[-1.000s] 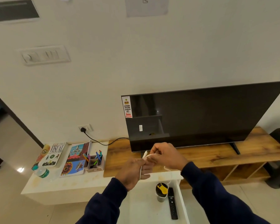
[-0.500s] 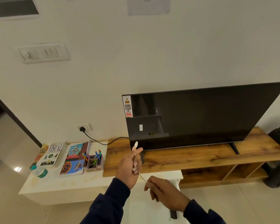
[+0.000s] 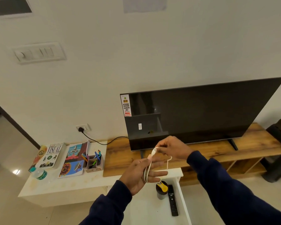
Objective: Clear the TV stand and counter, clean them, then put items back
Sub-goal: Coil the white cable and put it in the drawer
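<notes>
Both hands are raised together in front of the television (image 3: 201, 111), working one white cable (image 3: 148, 169). The left hand (image 3: 141, 174) is spread, fingers straight and extended, and the cable hangs in loops across them; it appears to serve as a former on which the cable is being coiled. The right hand (image 3: 172, 148), just above and beyond the left, pinches the cable near its white plug end (image 3: 153, 152), presumably to guide the next turn over the left fingers. A free loop of cable sags between the two hands.

Judgement: the cable is being bundled so that it can be set aside as one compact item (a loose cable would trail over the surfaces to be cleaned).

Directly below the hands, on a white tabletop (image 3: 144, 208), stand a dark cup with a yellow lid (image 3: 161, 189) and a black remote control (image 3: 172, 200), side by side; likely a holding place for cleared items. The wooden TV stand (image 3: 250, 143) beyond the hands carries only the television as far as can be seen.

To the left of the left hand, the white counter (image 3: 63, 187) holds two books (image 3: 75, 159), a pen holder (image 3: 94, 162) and a water bottle (image 3: 39, 173). A black power cord (image 3: 96, 141) runs from the wall socket toward the television.
</notes>
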